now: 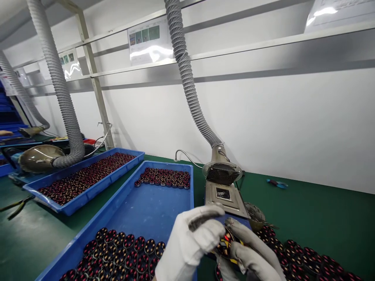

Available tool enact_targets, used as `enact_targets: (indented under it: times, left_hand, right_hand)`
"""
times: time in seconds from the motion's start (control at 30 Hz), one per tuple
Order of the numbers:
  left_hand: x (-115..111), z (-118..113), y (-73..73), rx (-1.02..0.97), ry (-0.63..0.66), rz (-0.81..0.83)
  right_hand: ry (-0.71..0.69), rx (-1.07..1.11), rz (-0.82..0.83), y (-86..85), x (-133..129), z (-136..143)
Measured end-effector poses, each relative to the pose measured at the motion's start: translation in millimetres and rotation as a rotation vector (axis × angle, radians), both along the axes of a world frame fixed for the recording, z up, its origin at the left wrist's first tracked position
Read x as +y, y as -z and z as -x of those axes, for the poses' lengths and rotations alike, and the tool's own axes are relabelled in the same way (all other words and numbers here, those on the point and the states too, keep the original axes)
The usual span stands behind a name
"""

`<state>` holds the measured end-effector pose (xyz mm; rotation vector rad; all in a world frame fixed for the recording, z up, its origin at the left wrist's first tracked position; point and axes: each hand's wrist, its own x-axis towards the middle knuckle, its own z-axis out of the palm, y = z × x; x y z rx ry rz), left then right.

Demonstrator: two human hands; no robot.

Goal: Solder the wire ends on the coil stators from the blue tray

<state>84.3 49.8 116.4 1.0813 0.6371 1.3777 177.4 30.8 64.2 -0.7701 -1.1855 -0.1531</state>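
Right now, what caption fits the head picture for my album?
Two gloved hands, left and right, hold a small round coil beside a blue tray.

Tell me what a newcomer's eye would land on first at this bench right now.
Most likely the two white-gloved hands low in the middle: the left hand and right hand pinch one small round coil part between them. Next, the long blue tray left of them, with rows of the same dark red parts at both ends, and the grey ribbed hose dropping to a fan unit behind the hands.
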Motion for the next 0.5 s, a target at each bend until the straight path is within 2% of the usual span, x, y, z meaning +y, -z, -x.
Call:
enact_targets:
  times: [0.1, 0.17, 0.27, 0.4, 0.5]
  left_hand:
    - [4.1, -5.7, -0.6, 0.003, -0.019, 0.05]
    - [6.8, -5.6, 3.2, -0.126, -0.075, 0.045]
    - [7.1, 0.8, 7.9, -0.273, -0.161, 0.0]
    - [3.8, 9.9, 3.1, -0.158, -0.114, 0.019]
    - [-0.5, 17.8, -1.3, -0.008, -0.199, 0.021]
  right_hand:
    - [-0.002, -0.139, -0.011, 0.2, 1.8, -5.8]
    - [0.001, -0.21, -0.01, -0.4, 2.1, -9.5]
    - [0.026, -0.156, 0.003, -3.1, 0.7, -9.0]
    - [0.003, -0.039, 0.043, -2.9, -2.6, -2.6]
    - [-0.089, -0.006, 0.086, -1.4, -3.9, -11.9]
